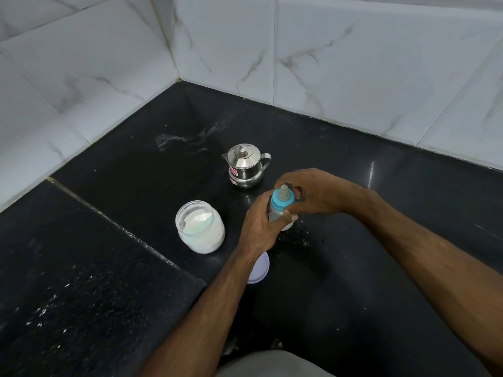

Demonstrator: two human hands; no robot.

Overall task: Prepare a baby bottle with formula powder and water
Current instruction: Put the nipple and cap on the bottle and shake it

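Note:
A baby bottle [275, 213] with a blue collar [281, 200] and a nipple on top stands upright on the black counter. My left hand [260, 227] grips the bottle's body from the left. My right hand [310, 191] holds the blue collar from the right, fingers curled round it. To the left stands an open clear jar of white formula powder [200, 227]. A small steel pot with a lid [245, 165] sits behind the bottle.
A pale lilac lid [260, 269] lies on the counter [353, 186] under my left forearm. White marble-tiled walls close the corner behind and to the left. Spilled white specks dot the counter near the bottle and at the left front.

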